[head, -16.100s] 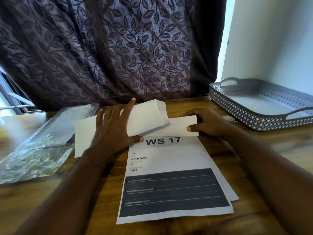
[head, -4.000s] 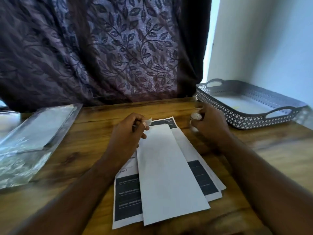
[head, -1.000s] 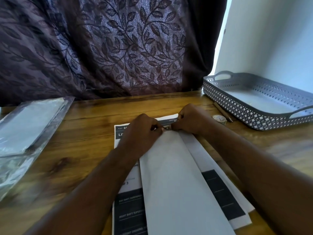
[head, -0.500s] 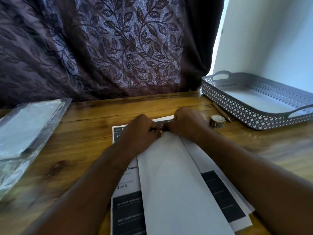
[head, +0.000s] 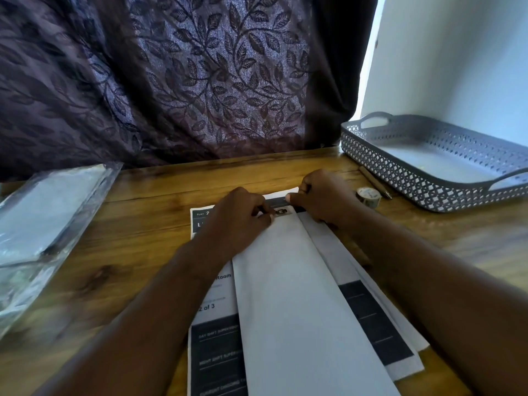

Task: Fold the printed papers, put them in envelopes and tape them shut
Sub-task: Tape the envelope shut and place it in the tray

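Observation:
A long white envelope (head: 297,295) lies lengthwise over a stack of printed papers (head: 213,347) on the wooden table (head: 137,252). At its far end sits a small strip of patterned tape (head: 282,212). My left hand (head: 240,215) has its fingers curled, with the fingertips pressing the tape's left end. My right hand (head: 320,195) is curled too, its thumb tip just above the tape's right end. A small roll of tape (head: 368,196) stands to the right of my right hand.
A grey perforated tray (head: 428,192) sits at the right by the white wall, with a pencil (head: 374,182) along its near side. A clear plastic pack of envelopes (head: 43,224) lies at the left. A dark leaf-patterned curtain (head: 200,81) hangs behind the table.
Four seconds ago my left hand held a loose tape piece and my right hand held the roll. Now the roll stands on the table and both hands meet at the envelope's far end.

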The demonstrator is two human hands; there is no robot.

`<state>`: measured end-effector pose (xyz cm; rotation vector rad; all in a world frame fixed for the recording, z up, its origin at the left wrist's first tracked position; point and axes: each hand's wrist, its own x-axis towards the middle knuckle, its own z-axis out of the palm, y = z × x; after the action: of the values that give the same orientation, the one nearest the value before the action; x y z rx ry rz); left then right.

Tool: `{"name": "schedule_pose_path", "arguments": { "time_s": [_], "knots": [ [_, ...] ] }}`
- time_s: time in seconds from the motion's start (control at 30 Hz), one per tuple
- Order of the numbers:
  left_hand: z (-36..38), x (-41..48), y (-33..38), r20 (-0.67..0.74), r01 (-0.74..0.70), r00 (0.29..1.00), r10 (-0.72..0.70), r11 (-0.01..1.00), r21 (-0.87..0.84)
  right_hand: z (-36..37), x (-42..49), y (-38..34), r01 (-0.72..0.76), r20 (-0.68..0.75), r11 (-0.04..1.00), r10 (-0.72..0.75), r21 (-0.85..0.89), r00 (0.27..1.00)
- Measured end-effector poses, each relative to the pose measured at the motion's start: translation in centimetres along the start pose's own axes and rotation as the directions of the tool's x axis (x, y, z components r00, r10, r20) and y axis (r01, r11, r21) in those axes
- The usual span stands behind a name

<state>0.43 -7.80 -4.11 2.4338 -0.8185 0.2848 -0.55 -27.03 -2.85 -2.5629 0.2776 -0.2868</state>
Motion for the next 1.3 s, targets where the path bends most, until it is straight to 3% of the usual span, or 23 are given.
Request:
{"name": "schedule_pose_path", "arguments": {
  "time_s": [0.23, 0.47, 0.6, 0.7, 0.83, 1.0, 1.3],
  "knots": [
    [0.7, 0.1, 0.0, -0.054, 0.008, 0.999, -0.006, 0.999, 0.033, -0.2, -0.2, -0.3, 0.079, -0.001, 0.994, -0.079, -0.073, 0.997],
    [0.5, 0.2, 0.3, -0.057, 0.008, 0.998, -0.005, 0.998, 0.059, -1.1, -0.2, 0.3, 0.275, 0.084, 0.949, -0.265, -0.156, 0.961],
    [0.4, 0.3, 0.0, -0.032, 0.025, 0.999, -0.024, 0.999, 0.022, -1.5, 0.0, 0.7, 0.247, 0.132, 0.963, -0.232, -0.105, 0.964],
    [0.5, 0.5, -0.6, -0.020, 0.064, 0.998, -0.064, 0.998, -0.016, -1.2, -0.1, 0.6, 0.185, 0.081, 0.982, -0.181, -0.044, 0.980],
    [0.4, 0.5, -0.8, -0.025, 0.052, 0.998, -0.053, 0.998, -0.021, 0.4, -0.3, -0.3, 0.212, 0.003, 0.962, -0.215, -0.170, 0.977],
    [0.6, 0.6, -0.9, -0.031, 0.046, 0.998, -0.046, 0.999, 0.018, 0.6, -0.2, -0.5, 0.224, 0.015, 0.944, -0.227, -0.243, 0.974],
    [0.2, 0.5, 0.2, -0.017, -0.006, 1.000, 0.009, 0.986, 0.165, 0.8, -0.3, -0.6, 0.309, 0.036, 0.915, -0.310, -0.260, 0.950]
  ]
}}
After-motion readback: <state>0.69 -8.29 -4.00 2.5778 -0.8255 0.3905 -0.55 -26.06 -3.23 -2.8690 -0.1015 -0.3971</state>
